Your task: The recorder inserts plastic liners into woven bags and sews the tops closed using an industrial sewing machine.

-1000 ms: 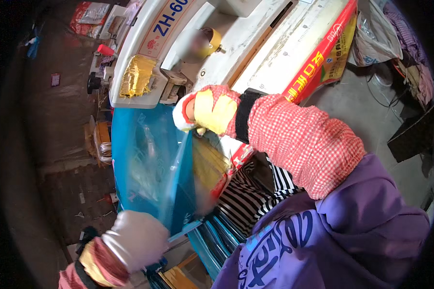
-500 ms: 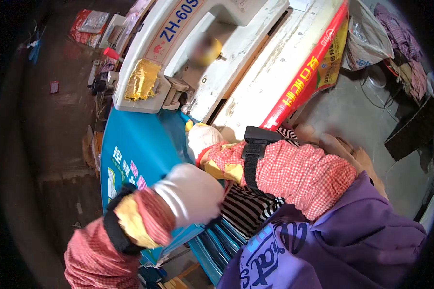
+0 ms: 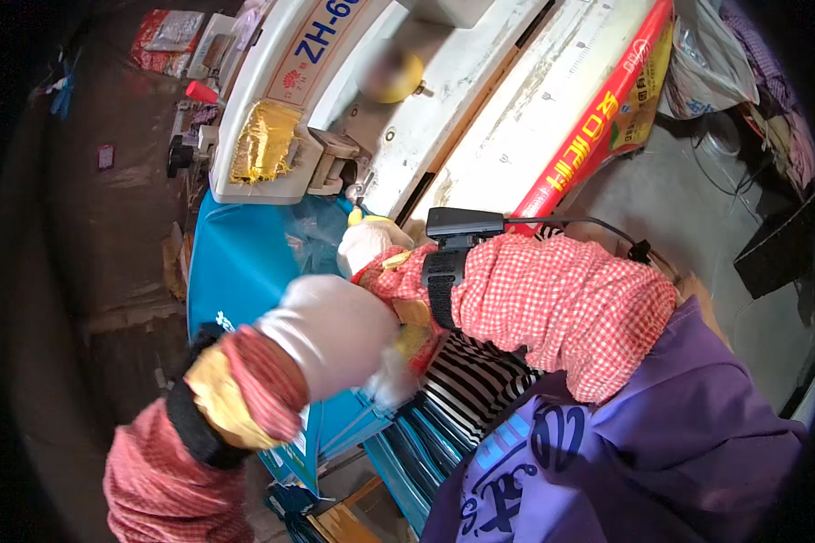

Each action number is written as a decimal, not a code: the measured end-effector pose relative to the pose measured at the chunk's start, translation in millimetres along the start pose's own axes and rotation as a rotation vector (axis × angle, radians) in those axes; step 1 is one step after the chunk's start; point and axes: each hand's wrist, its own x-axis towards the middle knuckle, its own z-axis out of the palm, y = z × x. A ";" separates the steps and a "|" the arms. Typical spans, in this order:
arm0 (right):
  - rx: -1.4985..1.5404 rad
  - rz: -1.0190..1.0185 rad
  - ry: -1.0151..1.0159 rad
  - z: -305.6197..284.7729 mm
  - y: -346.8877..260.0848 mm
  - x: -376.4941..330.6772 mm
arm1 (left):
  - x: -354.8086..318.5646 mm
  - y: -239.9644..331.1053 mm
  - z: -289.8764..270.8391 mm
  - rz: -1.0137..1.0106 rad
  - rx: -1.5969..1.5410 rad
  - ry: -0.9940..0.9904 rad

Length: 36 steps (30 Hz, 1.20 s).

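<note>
Head view shows right hand (image 3: 371,246) beside white machine (image 3: 290,90), left hand (image 3: 333,333) over blue bag (image 3: 235,258), perhaps steadying it, both grips impossible to tell.

Light is falling brightly on the machine bed (image 3: 493,154), while the brown floor (image 3: 91,235) is lying in dimness. Gold tape (image 3: 264,143) is throwing back glare. The left hand (image 3: 330,335) is blurring; a smudge is veiling part of the yellow wheel (image 3: 411,78). The fisheye rim is blackening and bending straight edges.
</note>
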 end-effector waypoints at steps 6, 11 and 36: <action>-0.017 0.027 -0.476 23.9 20.6 -6.1 | -62.5 -13.7 11.4 -0.059 0.284 -0.128; 0.053 0.065 -0.560 34.4 23.6 -15.6 | -15.2 52.0 19.5 0.462 0.177 0.016; -1.546 -0.596 -0.543 25.7 48.4 1.7 | -0.6 78.1 -12.7 0.278 -0.214 0.228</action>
